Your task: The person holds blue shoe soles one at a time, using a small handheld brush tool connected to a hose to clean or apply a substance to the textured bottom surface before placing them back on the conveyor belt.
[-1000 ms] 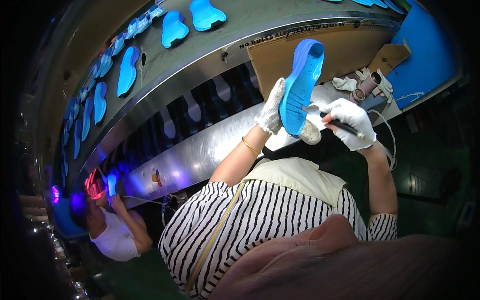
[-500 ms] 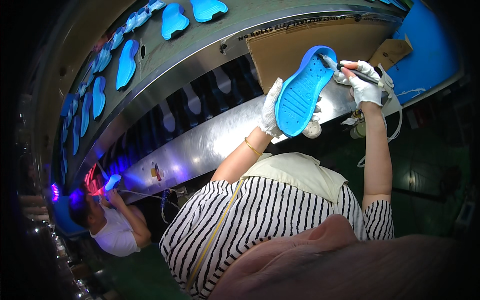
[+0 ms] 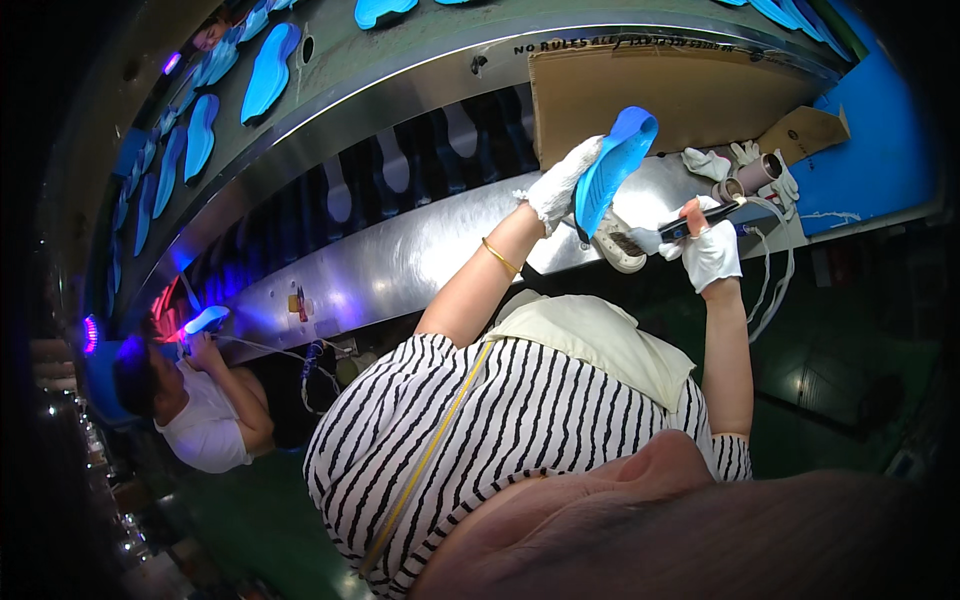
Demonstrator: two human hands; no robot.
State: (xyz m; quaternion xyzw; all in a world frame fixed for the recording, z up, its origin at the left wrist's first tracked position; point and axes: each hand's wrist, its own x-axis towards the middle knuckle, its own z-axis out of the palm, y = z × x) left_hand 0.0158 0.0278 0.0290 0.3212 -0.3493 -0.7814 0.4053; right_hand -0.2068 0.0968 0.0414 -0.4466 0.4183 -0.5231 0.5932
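Note:
My left hand wears a white knit glove and grips a blue shoe sole by its left edge. The sole is tilted, so its inner face shows only narrowly. My right hand, in a white glove with bare fingertips, holds a brush with a dark handle. Its bristles point left, just below the sole. They lie over or beside a pale, rounded object on the metal ledge; its kind is unclear, and I cannot tell whether the bristles touch it.
Behind a steel rail, a conveyor belt carries several blue soles. A cardboard sheet leans behind my hands. White gloves and a cylindrical container lie right. A co-worker holds another sole at left.
The brush has come away from the sole's inner face and moved down and left to the pale object. My left hand has turned the sole more edge-on.

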